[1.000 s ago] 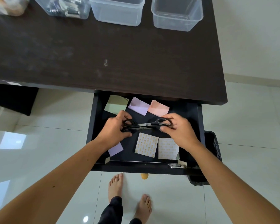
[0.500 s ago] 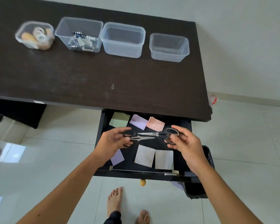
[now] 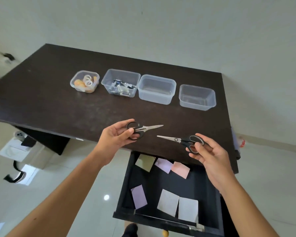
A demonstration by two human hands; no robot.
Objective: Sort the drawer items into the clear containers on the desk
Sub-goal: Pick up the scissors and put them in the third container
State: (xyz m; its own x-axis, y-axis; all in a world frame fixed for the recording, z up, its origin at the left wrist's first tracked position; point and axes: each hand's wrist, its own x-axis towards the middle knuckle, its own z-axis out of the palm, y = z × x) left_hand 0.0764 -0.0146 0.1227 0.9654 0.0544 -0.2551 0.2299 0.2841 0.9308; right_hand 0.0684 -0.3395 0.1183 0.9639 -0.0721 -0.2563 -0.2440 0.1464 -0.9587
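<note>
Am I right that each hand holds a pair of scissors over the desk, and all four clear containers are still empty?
Not quite. The head view shows the left hand and right hand each holding scissors over the desk, but only two containers are empty; the other two already hold items.

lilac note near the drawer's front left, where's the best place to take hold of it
The lilac note lies flat on the drawer floor, so come from above and pinch its upper right corner, the side clear of the drawer wall. Both hands hold scissors, so one must be freed first.
</note>
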